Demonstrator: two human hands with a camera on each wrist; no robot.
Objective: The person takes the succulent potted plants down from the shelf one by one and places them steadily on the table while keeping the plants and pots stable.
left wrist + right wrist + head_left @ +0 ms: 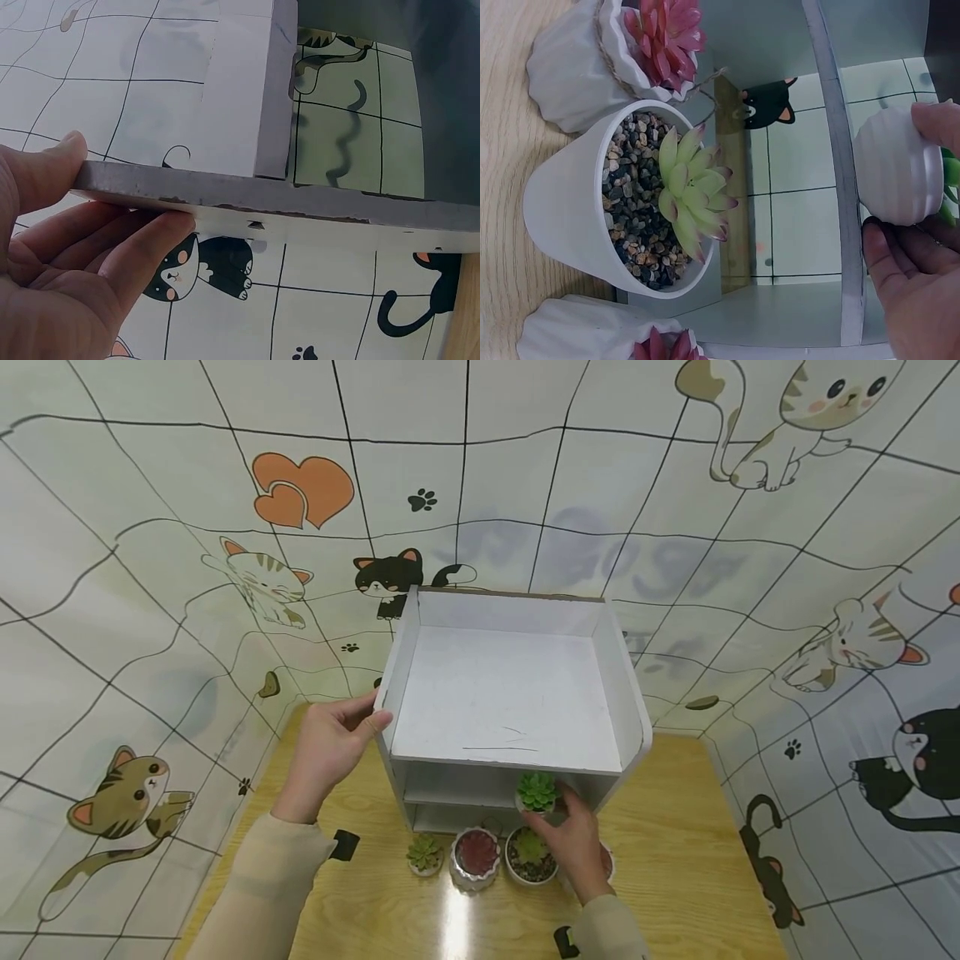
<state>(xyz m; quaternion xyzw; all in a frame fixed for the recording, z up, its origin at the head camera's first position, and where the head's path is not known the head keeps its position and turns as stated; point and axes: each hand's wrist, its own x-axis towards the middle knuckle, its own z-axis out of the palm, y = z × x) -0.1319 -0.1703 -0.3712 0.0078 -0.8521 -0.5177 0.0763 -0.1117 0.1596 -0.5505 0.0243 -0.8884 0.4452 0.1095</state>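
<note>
A white two-level shelf unit [510, 693] stands on a wooden table. My left hand [330, 756] grips the edge of its left side panel, thumb on one face and fingers on the other, seen also in the left wrist view. With my right hand [576, 839] I hold a small ribbed white pot [898, 166] with a green succulent [537, 791] between thumb and fingers. The pot is at the front of the middle board [840, 150], its base close against it; whether the board bears its weight I cannot tell.
Before the shelf stand a small light-green succulent [425, 853], a red succulent in a white pot [474, 857] with twine, and a gravel-filled pot [531, 857]. Another red-plant pot [592, 330] is partly hidden by my right hand. Cat-patterned cloth [510, 485] surrounds the table.
</note>
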